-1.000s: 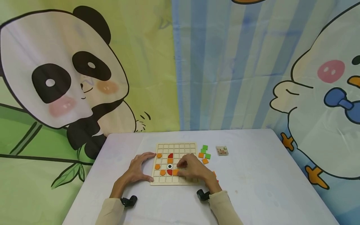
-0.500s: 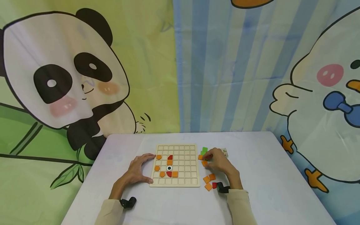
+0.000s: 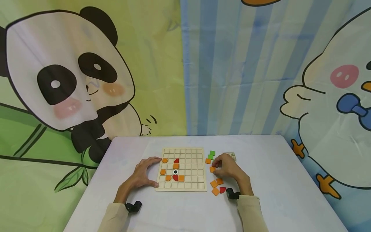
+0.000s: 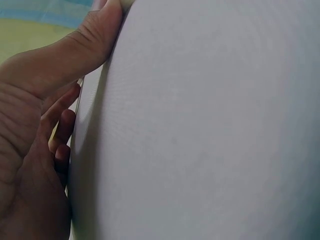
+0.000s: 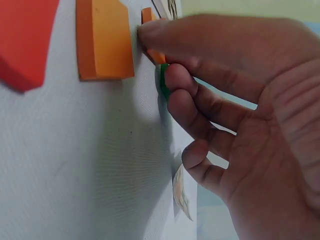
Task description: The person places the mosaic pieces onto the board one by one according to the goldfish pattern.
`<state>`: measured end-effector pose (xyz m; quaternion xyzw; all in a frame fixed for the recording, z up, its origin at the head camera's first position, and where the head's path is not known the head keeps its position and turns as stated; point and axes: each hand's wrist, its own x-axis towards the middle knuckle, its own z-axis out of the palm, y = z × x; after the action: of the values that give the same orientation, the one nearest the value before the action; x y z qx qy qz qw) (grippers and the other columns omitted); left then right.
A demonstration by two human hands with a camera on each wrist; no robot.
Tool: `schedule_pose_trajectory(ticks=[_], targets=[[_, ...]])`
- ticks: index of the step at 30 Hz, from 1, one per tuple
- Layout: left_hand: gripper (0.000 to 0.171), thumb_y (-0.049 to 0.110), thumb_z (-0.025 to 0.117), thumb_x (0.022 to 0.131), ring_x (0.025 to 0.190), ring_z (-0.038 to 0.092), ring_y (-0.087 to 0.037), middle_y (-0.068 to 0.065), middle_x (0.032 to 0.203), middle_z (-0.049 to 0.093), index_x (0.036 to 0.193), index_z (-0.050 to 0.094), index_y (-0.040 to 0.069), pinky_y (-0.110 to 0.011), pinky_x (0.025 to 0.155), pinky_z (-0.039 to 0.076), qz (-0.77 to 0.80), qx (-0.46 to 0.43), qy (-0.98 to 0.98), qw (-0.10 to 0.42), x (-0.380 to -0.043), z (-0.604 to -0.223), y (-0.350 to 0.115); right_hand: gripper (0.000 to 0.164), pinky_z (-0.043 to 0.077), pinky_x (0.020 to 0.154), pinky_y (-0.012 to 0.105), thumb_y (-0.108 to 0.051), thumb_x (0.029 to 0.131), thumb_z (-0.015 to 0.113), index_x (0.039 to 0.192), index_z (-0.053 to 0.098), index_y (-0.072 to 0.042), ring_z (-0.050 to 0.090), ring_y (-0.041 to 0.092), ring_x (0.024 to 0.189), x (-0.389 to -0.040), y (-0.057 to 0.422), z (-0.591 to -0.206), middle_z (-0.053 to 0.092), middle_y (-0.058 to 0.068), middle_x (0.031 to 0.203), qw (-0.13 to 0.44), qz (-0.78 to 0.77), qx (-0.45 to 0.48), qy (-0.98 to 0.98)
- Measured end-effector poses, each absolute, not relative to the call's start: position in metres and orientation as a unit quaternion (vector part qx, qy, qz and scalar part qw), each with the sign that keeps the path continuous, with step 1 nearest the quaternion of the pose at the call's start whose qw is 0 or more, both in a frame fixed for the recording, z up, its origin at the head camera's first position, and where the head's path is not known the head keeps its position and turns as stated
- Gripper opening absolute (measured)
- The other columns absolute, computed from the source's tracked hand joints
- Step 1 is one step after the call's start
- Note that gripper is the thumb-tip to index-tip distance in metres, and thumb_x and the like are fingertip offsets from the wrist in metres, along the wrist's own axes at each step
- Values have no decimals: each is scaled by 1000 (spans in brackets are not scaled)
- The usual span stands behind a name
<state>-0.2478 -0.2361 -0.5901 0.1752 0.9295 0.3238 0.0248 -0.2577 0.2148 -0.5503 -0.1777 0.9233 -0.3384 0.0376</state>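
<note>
A pale wooden grid board (image 3: 191, 167) lies on the table. My left hand (image 3: 142, 174) rests at its left edge, thumb and fingers spread apart and touching the rim; the left wrist view shows this hand (image 4: 55, 80) low beside the white surface. Right of the board, my right hand (image 3: 229, 166) pinches an orange square tile (image 3: 212, 169) between thumb and fingers. In the right wrist view the thumb overlaps that orange tile (image 5: 158, 56), with a green tile (image 5: 164, 82) by the fingertips. On the board sit orange discs (image 3: 163, 172), red quarter-rounds (image 3: 175, 178), orange squares (image 3: 181, 178) and an eye disc (image 3: 175, 172).
Green tiles (image 3: 212, 153) and another orange tile (image 3: 208, 161) lie beyond the right hand. Nearer are several orange squares (image 3: 214, 184) and a red quarter-round (image 3: 222, 190). A small patterned card (image 3: 232, 155) is partly hidden behind the right hand. Printed curtains stand behind the table.
My right hand has left the board and moved right to the loose tiles, where its fingers have closed on an orange square. My left hand stays at the board's edge.
</note>
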Motion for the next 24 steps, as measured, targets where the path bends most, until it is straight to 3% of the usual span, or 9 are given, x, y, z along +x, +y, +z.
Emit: schedule_pose_trajectory(ticks=[8,24], targets=[[119,50,109,55,146,47,-38,-6,169,52,159,57,25,-66,118,30,327,176,928,25,-249,-589,-236,19,54,73,26,-10,75,92,88,79,-12,62,9,74,-259,201,-545,74,-2,83,23,-356,-182,916],[119,49,109,54,145,47,-37,-5,168,52,159,58,25,-68,120,28,334,173,926,28,-248,-590,-237,18,60,82,28,-12,84,91,97,80,-8,71,11,84,-256,142,-559,78,4,96,59,-422,-249,870]])
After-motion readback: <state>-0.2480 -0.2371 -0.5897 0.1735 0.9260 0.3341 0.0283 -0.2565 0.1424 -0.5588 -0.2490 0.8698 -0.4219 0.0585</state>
